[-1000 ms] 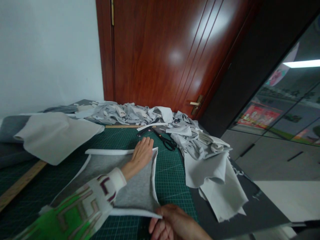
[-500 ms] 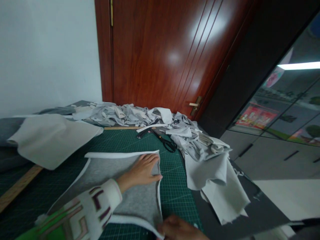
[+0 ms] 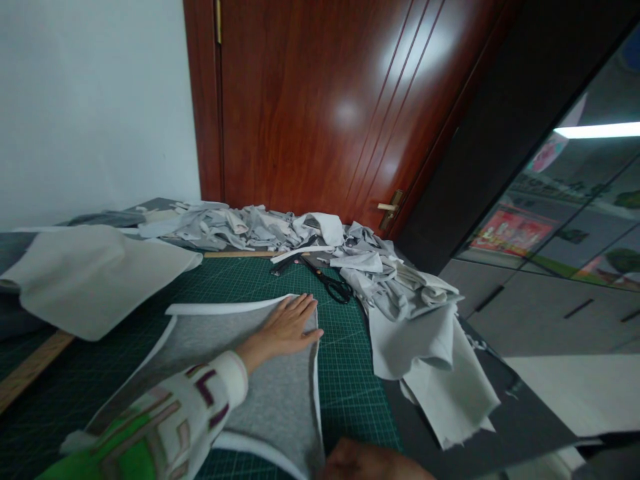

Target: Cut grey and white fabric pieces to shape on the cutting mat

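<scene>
A grey fabric piece (image 3: 280,393) with white edges lies flat on the green cutting mat (image 3: 345,373). My left hand (image 3: 287,327) rests on its far right corner, palm down, fingers stretched out flat. My right hand (image 3: 365,461) shows only partly at the bottom edge, by the near right corner of the fabric; its fingers are out of sight. Black scissors (image 3: 330,283) lie on the mat just beyond my left hand.
A heap of grey and white fabric scraps (image 3: 400,287) runs along the far and right sides of the mat. A folded white cloth (image 3: 95,277) lies at left over a wooden ruler (image 3: 30,373). A red-brown door (image 3: 325,107) stands behind the table.
My left hand slid right along the fabric's far edge to its corner and spread flat. My right hand dropped lower, nearly out of frame.
</scene>
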Demonstrator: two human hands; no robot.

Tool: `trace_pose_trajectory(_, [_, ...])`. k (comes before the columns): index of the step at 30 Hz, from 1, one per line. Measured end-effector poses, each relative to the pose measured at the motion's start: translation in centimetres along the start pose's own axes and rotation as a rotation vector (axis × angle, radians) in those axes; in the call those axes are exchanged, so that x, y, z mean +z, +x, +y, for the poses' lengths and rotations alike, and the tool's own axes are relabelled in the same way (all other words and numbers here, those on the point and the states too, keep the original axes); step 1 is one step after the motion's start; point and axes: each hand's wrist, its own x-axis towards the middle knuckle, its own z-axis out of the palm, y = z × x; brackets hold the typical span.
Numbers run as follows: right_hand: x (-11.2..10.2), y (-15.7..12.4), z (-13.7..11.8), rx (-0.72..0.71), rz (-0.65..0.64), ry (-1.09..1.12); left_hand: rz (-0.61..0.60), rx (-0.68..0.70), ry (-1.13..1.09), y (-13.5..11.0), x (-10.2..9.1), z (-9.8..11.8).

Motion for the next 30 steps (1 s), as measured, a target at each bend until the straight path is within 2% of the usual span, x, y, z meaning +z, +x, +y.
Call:
trace_pose_trajectory(2, [-0.9,-0.3,-1.1,-0.029,-0.084,-0.042,-0.003,0.007,-0.001,-0.1,-0.1,0.0])
trace_pose_trajectory(4, [-2.2,-0.8,-3.3,-0.086,-0.197,-0.062,-0.002,0.009,-0.001,-0.1,-0.1,0.1])
trace_pose_trajectory(5, [-2.9,-1.0,-4.6,-0.135,-0.214,-0.072,0.0,0.008,0.0,-0.1,-0.1,0.1])
trace_pose_trajectory(6, [-3.5,-1.2,-5.9,-0.209,-0.146,-0.087,0.002,0.006,0.001,-0.1,-0.1,0.2])
trace_pose_trajectory(9, [-4.3,-0.9,-8.8,-0.508,0.241,-0.397,0.004,-0.005,0.008,0.0,0.1,0.2])
trace_pose_trajectory(11, [-3.9,0.0,-9.4,-0.602,0.303,-0.603,0.008,-0.013,0.012,0.0,0.2,0.2])
trace_pose_trajectory(15, [-2.4,1.3,-8.0,-0.598,0.252,-0.784,0.02,-0.02,0.018,-0.1,0.4,0.2])
trace_pose_trajectory(17, [-2.7,1.1,-7.3,-0.564,0.243,-0.79,0.023,-0.022,0.019,-0.2,0.5,0.2])
trace_pose_trajectory(20, [-4.8,0.3,-7.1,-0.519,0.124,-0.809,0.022,-0.026,0.017,-0.3,0.4,0.3])
trace_pose_trajectory(23, [-8.6,0.8,-8.6,-0.535,-0.027,-0.763,0.017,-0.027,0.009,-0.3,0.2,0.4])
trace_pose_trajectory(24, [-9.9,1.5,-9.3,-0.542,-0.002,-0.742,0.016,-0.028,0.005,-0.3,0.2,0.4])
trace_pose_trajectory(25, [-11.3,2.5,-10.1,-0.511,0.098,-0.748,0.015,-0.03,0.001,-0.3,0.2,0.4])
trace_pose_trajectory(27, [-13.6,5.2,-11.4,-0.35,0.397,-0.834,0.014,-0.034,-0.005,-0.2,0.2,0.4])
trace_pose_trajectory(30, [-15.7,9.6,-12.3,-0.212,0.597,-0.861,0.01,-0.037,0.0,-0.3,0.2,0.4])
